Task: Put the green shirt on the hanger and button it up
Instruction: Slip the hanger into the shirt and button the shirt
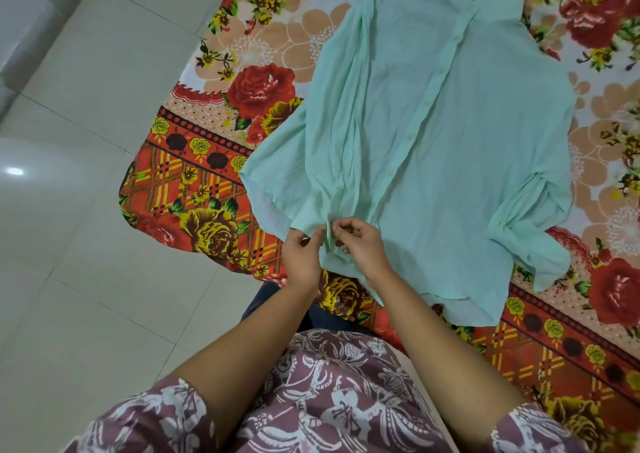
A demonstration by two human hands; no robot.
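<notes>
A pale green shirt lies spread flat on a flowered bedsheet, collar at the far end, hem toward me. Its button placket runs down the middle with several buttons showing. Both hands work at the cuff of the sleeve that lies along the shirt's left side, near the hem. My left hand pinches the cuff's edge. My right hand pinches the fabric right beside it, fingers curled. No hanger shows in the head view.
The bed's near edge and corner sit just in front of my body. Pale floor tiles fill the left side. A grey wall base runs along the far left.
</notes>
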